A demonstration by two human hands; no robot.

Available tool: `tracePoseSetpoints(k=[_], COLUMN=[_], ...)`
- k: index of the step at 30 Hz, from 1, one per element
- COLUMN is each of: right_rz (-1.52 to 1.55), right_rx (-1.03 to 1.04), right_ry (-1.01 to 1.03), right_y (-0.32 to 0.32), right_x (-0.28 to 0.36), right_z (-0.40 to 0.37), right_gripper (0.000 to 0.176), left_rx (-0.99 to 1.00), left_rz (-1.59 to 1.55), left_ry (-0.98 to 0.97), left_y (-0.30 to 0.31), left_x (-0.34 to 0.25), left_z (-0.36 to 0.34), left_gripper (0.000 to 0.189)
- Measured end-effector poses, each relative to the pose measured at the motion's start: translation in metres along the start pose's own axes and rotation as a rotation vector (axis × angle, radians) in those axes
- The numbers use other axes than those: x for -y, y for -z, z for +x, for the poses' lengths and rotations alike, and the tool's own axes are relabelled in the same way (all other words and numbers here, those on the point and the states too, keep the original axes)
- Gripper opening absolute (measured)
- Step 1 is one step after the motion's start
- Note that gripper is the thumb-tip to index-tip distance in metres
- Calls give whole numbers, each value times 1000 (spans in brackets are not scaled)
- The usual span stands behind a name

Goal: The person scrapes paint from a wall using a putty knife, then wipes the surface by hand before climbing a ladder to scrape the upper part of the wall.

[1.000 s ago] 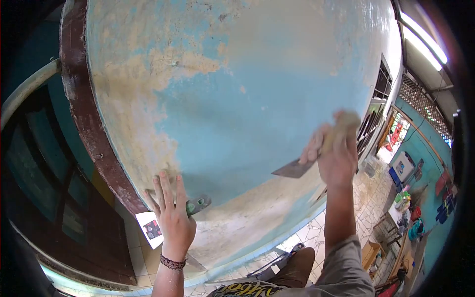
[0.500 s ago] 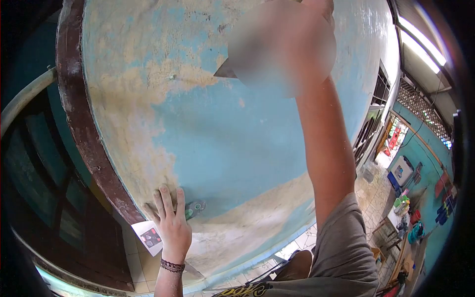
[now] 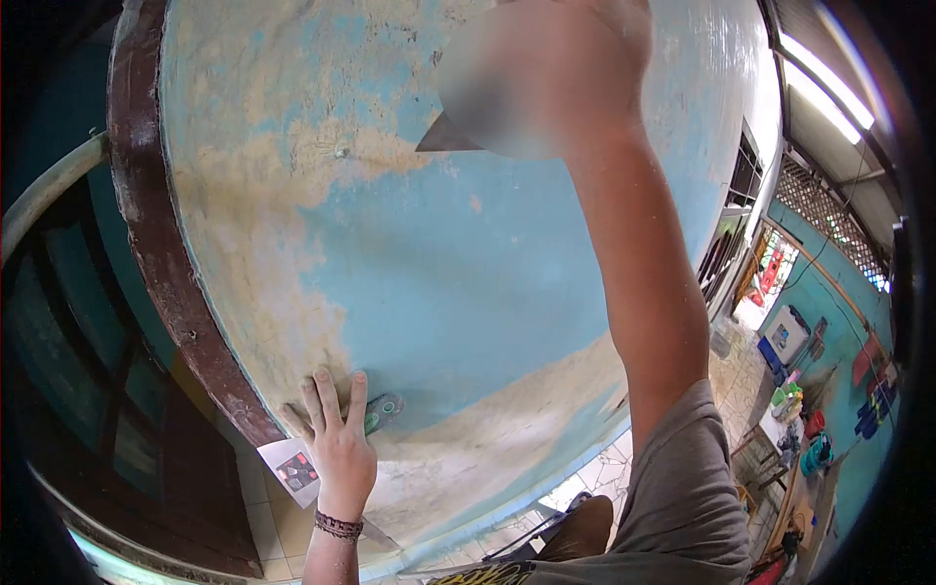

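My left hand (image 3: pixel 341 434) lies with spread fingers against the lower part of a worn blue and cream wall (image 3: pixel 439 273). Beside its fingers is a small grey-green object (image 3: pixel 386 411), partly hidden by the hand. A white card with a dark and red picture (image 3: pixel 290 470) shows at the wrist side, under or behind the hand. My right arm reaches up the wall; my right hand (image 3: pixel 595 68) is mostly blurred, so its fingers and grip cannot be made out. A dark triangular corner (image 3: pixel 445 136) sticks out left of the blur, near the wall.
A dark brown frame (image 3: pixel 185 302) edges the wall on the left, with a dark door (image 3: pixel 146 448) beyond it. Behind on the right are a tiled floor (image 3: pixel 733 380), a cluttered table (image 3: pixel 775 429) and a teal wall (image 3: pixel 824 292).
My right hand and the dark corner beside it have shifted slightly left, the hand also a little upward. My left hand stays in nearly the same place on the wall.
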State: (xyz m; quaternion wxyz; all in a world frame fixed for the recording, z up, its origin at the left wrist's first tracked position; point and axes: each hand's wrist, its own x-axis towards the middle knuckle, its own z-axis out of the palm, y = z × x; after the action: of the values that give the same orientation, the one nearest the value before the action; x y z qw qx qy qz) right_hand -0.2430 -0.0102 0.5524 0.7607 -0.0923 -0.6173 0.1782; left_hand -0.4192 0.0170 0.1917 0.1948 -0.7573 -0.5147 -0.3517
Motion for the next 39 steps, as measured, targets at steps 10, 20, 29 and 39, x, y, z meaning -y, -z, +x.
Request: tracePoseSetpoints(k=[10,20,29,39], right_rz=[22,-79,171,6], right_rx=[-31,33,108,15], right_ry=[-11,44,-98,-28], right_y=[3,-2,-5,-17], right_x=[-16,-16,12,-6], right_z=[3,-3,-13,-9], right_gripper=[22,23,21,26], left_rx=[9,-2,13,0], left_rz=[11,0,4,-8], left_ry=[30,34,28,-12], left_y=[2,5,4,1], left_x=[0,-2,-1,2], left_z=[1,2,2,2], left_gripper=[73,74,76,76])
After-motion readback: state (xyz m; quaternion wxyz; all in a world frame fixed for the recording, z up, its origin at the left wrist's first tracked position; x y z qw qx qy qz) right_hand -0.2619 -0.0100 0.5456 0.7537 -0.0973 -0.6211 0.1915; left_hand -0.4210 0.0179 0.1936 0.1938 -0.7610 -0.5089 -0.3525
